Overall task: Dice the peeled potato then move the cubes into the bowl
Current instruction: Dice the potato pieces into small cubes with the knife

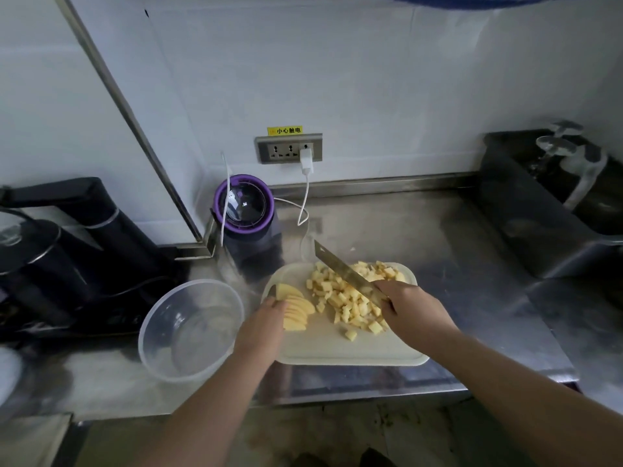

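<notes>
A white cutting board (323,348) lies on the steel counter. A pile of yellow potato cubes (350,298) covers its middle and far right. At its left edge lies a fanned stack of potato slices (298,310); my left hand (266,323) holds this stack from the left. My right hand (409,306) grips the handle of a cleaver (340,267), whose blade slants up and to the left above the cubes. A clear plastic bowl (161,318) stands to the left of the board with no cubes visible in it.
A purple-rimmed blender (242,207) stands behind the board, with a white charger cable (305,197) running to the wall socket (289,150). A black kettle and appliance (50,254) fill the left. A sink (556,214) lies at the right. The counter's front edge (354,396) is just below the board.
</notes>
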Demonstrator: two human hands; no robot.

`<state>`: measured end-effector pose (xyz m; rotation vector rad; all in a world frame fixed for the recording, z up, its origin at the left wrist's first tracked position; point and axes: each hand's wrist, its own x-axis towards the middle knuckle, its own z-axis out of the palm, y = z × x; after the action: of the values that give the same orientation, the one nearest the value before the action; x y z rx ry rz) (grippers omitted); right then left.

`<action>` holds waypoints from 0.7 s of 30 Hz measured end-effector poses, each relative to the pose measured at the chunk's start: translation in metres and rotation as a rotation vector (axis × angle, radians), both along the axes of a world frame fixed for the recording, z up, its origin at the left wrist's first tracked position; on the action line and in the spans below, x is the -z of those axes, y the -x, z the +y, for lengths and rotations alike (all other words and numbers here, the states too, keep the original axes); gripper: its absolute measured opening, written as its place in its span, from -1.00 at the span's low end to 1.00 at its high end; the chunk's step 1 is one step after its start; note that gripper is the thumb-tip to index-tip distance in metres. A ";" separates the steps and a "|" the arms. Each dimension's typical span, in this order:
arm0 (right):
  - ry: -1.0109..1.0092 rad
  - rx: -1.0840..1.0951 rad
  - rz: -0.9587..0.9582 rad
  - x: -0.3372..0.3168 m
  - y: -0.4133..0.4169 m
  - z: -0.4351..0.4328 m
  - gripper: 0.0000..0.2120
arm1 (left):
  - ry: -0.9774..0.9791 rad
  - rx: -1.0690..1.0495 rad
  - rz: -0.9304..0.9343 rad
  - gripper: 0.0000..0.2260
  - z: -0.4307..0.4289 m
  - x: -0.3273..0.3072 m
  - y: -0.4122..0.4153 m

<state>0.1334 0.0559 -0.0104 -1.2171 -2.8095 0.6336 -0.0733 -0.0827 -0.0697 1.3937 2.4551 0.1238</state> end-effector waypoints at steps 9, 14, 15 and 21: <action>-0.001 0.026 -0.008 0.003 -0.005 -0.002 -0.61 | -0.001 0.070 0.119 -0.69 0.001 0.006 0.002; -0.004 0.033 -0.006 0.000 -0.006 -0.003 -0.62 | -0.032 0.091 0.078 -0.76 0.001 0.003 0.000; -0.002 0.031 -0.005 -0.001 -0.005 -0.003 -0.63 | -0.029 0.089 0.065 -0.76 0.002 0.002 -0.001; 0.071 -0.025 -0.067 -0.001 -0.007 -0.013 -0.64 | -0.015 -0.180 -0.282 -0.79 0.005 0.004 -0.005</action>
<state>0.1405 0.0429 -0.0098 -1.2387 -2.8847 0.7131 -0.0687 -0.0779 -0.0735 1.0753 2.3395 0.3548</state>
